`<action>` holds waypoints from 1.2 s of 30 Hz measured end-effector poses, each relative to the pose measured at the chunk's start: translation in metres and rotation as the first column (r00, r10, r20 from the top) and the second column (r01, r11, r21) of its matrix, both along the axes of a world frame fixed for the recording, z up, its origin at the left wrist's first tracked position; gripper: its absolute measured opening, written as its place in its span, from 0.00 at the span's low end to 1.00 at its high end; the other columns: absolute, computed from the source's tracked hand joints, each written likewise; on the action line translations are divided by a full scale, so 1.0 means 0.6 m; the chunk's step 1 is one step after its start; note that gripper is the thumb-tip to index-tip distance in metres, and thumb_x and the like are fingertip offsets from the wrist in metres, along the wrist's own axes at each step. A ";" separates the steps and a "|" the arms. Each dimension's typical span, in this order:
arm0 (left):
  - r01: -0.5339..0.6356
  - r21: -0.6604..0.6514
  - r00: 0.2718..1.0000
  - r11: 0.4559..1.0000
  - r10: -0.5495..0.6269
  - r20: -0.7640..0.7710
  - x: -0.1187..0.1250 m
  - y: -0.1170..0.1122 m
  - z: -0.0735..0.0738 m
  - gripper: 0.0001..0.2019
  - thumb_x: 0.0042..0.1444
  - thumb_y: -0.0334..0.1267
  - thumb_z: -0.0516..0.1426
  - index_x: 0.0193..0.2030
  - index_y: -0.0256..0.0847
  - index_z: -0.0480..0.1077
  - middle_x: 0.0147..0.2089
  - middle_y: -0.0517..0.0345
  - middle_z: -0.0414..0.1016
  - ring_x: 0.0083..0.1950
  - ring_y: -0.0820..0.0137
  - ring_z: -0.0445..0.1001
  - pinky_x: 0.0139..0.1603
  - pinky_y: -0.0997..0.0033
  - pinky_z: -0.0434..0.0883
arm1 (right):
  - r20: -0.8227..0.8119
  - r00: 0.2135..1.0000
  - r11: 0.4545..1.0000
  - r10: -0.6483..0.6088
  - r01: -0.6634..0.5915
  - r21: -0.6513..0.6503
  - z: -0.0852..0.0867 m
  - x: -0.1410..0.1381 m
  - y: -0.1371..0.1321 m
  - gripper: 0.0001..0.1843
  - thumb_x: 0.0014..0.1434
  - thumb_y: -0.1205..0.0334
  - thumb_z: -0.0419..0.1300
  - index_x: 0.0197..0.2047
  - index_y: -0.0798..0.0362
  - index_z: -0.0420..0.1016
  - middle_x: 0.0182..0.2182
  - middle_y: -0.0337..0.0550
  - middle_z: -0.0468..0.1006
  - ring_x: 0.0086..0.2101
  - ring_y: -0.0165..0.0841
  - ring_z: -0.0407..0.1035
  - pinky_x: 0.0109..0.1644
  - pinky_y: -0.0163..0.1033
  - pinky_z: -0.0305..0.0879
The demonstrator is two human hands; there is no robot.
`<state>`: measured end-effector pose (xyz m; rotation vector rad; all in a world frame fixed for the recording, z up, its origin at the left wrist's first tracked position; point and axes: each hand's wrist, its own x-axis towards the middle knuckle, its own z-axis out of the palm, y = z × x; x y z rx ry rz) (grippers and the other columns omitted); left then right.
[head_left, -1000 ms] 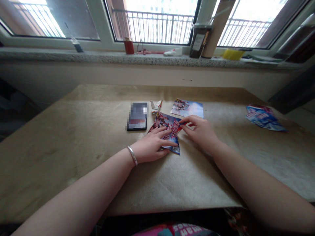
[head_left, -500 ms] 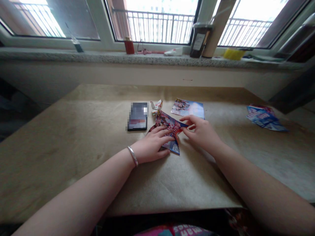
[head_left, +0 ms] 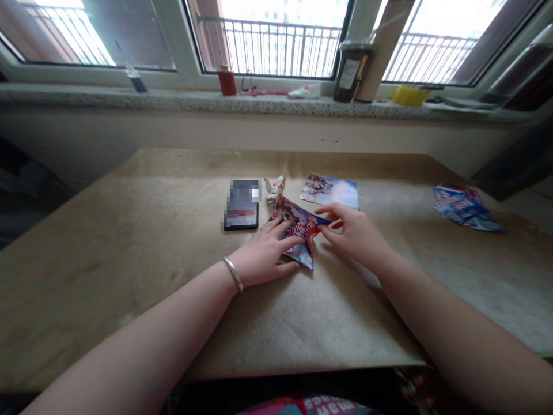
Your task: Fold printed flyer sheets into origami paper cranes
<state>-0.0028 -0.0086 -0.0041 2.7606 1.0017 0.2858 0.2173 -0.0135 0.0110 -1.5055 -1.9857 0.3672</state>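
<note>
A folded, glossy printed sheet, perhaps a wrapper [head_left: 307, 225], lies in blue, red and purple on the table between my hands. My left hand [head_left: 270, 251] rests flat across its left side with fingers spread, pressing it down. Thumb and fingers of my right hand [head_left: 352, 230] pinch its raised blue right corner. Just behind it sits a small crumpled white and red wrapper [head_left: 275, 184]. A flat printed sheet [head_left: 330, 189] in pale blue lies beyond my right hand.
A phone [head_left: 242, 204] lies left of the wrapper. Several blue and red packets [head_left: 466, 206] are piled at the far right of the table [head_left: 151, 276]. Behind, the granite windowsill [head_left: 181, 102] holds a red container [head_left: 227, 80], a dark lidded jar [head_left: 351, 72] and a yellow object [head_left: 410, 95].
My left fingers have shifted slightly on the wrapper, and its lower corner has moved a little. The right hand keeps its pinch in nearly the same place.
</note>
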 end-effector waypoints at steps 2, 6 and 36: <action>-0.019 -0.012 1.000 1.000 0.019 0.020 0.000 0.001 -0.001 0.29 0.54 0.49 0.57 0.62 0.43 0.60 0.68 0.44 0.51 0.69 0.52 0.48 0.66 0.48 0.52 | 0.024 1.000 1.000 0.012 -0.012 0.012 0.002 -0.001 -0.002 0.15 0.52 0.65 0.59 0.45 0.50 0.73 0.32 0.41 0.79 0.31 0.33 0.73 0.36 0.40 0.71; -0.062 -0.050 0.997 0.997 0.064 0.050 0.000 0.002 -0.005 0.35 0.51 0.48 0.58 0.63 0.37 0.56 0.68 0.42 0.51 0.68 0.54 0.50 0.67 0.52 0.53 | 0.049 0.999 1.000 0.011 -0.012 0.020 0.005 -0.003 -0.006 0.16 0.52 0.65 0.60 0.46 0.49 0.73 0.32 0.41 0.79 0.31 0.33 0.73 0.36 0.40 0.71; -0.095 0.240 0.979 0.966 0.046 0.201 0.004 -0.008 0.017 0.45 0.49 0.54 0.60 0.68 0.38 0.43 0.60 0.44 0.64 0.65 0.54 0.56 0.69 0.45 0.32 | 0.006 0.989 0.974 0.151 -0.150 0.170 0.009 -0.006 -0.014 0.07 0.54 0.62 0.61 0.38 0.51 0.73 0.31 0.39 0.79 0.30 0.30 0.73 0.35 0.36 0.69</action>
